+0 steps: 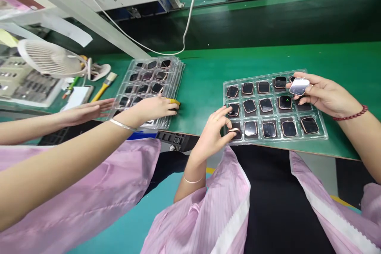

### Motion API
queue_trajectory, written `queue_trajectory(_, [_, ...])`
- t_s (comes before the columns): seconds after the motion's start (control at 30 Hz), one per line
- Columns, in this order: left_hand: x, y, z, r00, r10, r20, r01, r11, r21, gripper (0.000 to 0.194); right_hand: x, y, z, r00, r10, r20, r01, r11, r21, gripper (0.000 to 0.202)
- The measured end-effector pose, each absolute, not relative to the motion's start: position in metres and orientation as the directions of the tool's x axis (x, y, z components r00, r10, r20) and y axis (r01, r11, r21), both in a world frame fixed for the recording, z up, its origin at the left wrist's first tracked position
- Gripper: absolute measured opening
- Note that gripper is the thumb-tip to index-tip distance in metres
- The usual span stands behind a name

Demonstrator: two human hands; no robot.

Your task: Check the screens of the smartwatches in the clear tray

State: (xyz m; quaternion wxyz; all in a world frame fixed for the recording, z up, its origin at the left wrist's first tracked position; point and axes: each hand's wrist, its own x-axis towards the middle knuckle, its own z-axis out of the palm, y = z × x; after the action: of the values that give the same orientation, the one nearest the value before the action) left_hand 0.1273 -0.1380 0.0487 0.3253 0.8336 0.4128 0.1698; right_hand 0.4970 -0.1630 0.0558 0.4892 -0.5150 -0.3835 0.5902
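A clear plastic tray (274, 140) with several square smartwatches, dark-screened with gold-coloured rims, lies on the bench before me. My right hand (330, 93) pinches one smartwatch (299, 86) above the tray's right end, its pale, shiny face turned up. At the tray's front left corner, my left hand (212, 131) has thumb and fingers closed on another smartwatch (234, 130), which is tilted in its compartment. One watch (285, 102) in the middle row shows small green marks on its screen.
To the left, a co-worker's hands (153, 109) rest around a stack of similar filled trays (175, 83). A white fan (50, 57) and a yellow-handled brush (104, 86) are farther left. A white cable (185, 33) hangs from the shelf above the green bench (202, 75).
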Motion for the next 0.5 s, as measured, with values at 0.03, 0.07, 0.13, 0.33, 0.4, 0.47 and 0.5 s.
queue_trajectory(0.03, [0.133,-0.134,0.046,0.585,0.811,0.029,0.497,-0.386,0.777,0.017,0.497,-0.163,0.054,0.001,0.973,-0.231,-0.183,-0.227,-0.956,0.049])
queue_trajectory(0.07, [0.14,-0.127,0.043,0.567,0.823,0.033,0.4,-0.31,0.862,0.019,0.497,-0.163,0.053,-0.007,0.974,-0.225,-0.178,-0.222,-0.959,0.05])
queue_trajectory(0.13, [0.16,-0.109,0.04,0.548,0.837,0.017,0.189,-0.143,0.972,0.023,0.499,-0.162,0.049,-0.018,0.979,-0.201,-0.153,-0.201,-0.967,0.051])
queue_trajectory(0.33, [0.228,-0.044,0.052,0.75,0.639,-0.17,-0.003,0.26,0.965,0.033,0.5,-0.159,0.043,-0.032,0.981,-0.191,-0.142,-0.193,-0.971,0.055])
queue_trajectory(0.4, [0.243,-0.031,0.055,0.796,0.573,-0.194,-0.007,0.328,0.945,0.041,0.5,-0.159,0.043,-0.036,0.979,-0.203,-0.168,-0.206,-0.964,0.054])
queue_trajectory(0.47, [0.25,-0.025,0.053,0.8,0.564,-0.206,-0.016,0.364,0.931,0.049,0.5,-0.16,0.044,-0.043,0.977,-0.211,-0.18,-0.215,-0.96,0.051])
queue_trajectory(0.5, [0.25,-0.023,0.05,0.798,0.566,-0.21,-0.021,0.373,0.927,0.053,0.499,-0.16,0.045,-0.048,0.976,-0.213,-0.178,-0.218,-0.96,0.049])
